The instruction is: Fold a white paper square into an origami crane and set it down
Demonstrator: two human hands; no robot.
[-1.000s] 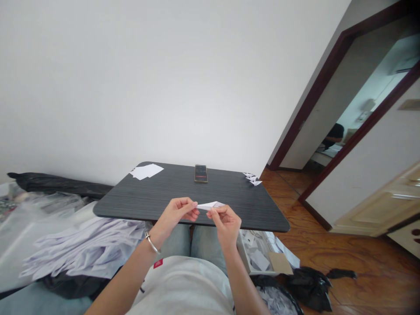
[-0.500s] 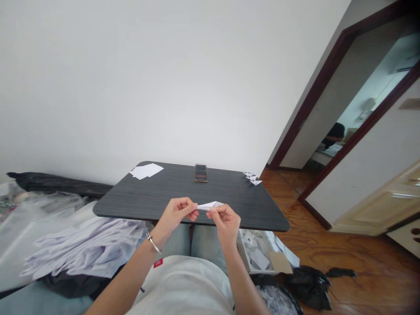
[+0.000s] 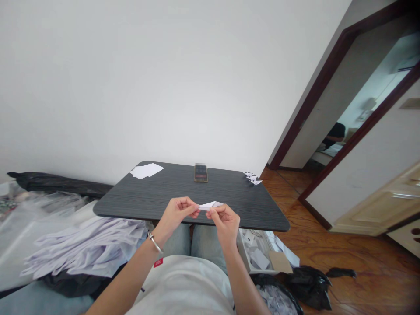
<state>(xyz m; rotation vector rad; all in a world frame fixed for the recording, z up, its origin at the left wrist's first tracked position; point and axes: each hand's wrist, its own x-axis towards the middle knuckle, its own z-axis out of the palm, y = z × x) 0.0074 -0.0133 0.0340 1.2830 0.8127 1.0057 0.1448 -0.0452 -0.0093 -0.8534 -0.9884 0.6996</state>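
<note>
Between my two hands a small piece of folded white paper (image 3: 209, 205) is held above the near edge of the dark table (image 3: 183, 190). My left hand (image 3: 180, 209) pinches its narrow pointed end between thumb and fingers. At the wider end, my right hand (image 3: 225, 217) grips it with the thumb in front and the fingers behind, hiding part of it. On the far right of the table stand several small folded paper pieces (image 3: 252, 178) in a row. A few flat white paper sheets (image 3: 147, 170) lie at the far left.
A phone (image 3: 201, 173) lies at the table's back edge, by the wall. Below right is a white box (image 3: 259, 256) of papers beside black plastic bags (image 3: 310, 284). Crumpled white cloth (image 3: 88, 247) is heaped on the left. A person (image 3: 335, 134) shows through the doorway.
My left hand has shifted very slightly to the right along the paper's pointed end. Both hands keep their pinch, and the rest looks the same.
</note>
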